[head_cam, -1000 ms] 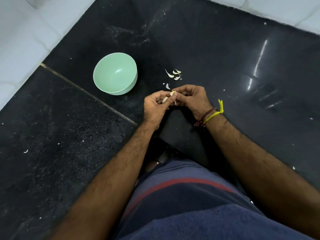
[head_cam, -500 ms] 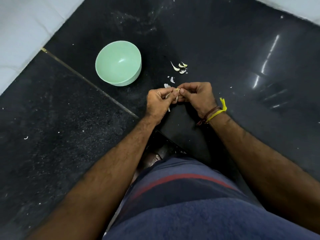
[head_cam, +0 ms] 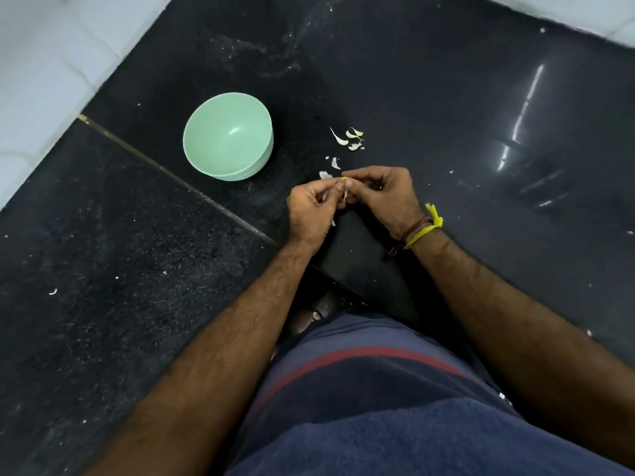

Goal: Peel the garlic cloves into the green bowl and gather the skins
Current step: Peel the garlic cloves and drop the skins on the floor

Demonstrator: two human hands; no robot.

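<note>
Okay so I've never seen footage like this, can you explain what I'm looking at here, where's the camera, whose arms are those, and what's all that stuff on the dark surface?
There is no machine here. The camera is worn on a person's head and looks forward and down, so the two arms reaching in from the bottom are the wearer's own. There is only this one view.

The surface is a black stone slab with pale tiles at its edges. On it stands a green bowl, which looks empty inside. To its right lie a few garlic cloves, and nearer the hands some loose skins.

The left hand and the right hand meet over the slab and pinch one small garlic clove between their fingertips, apparently peeling it. The clove is mostly hidden by the fingers. The right wrist wears a yellow thread.
</note>
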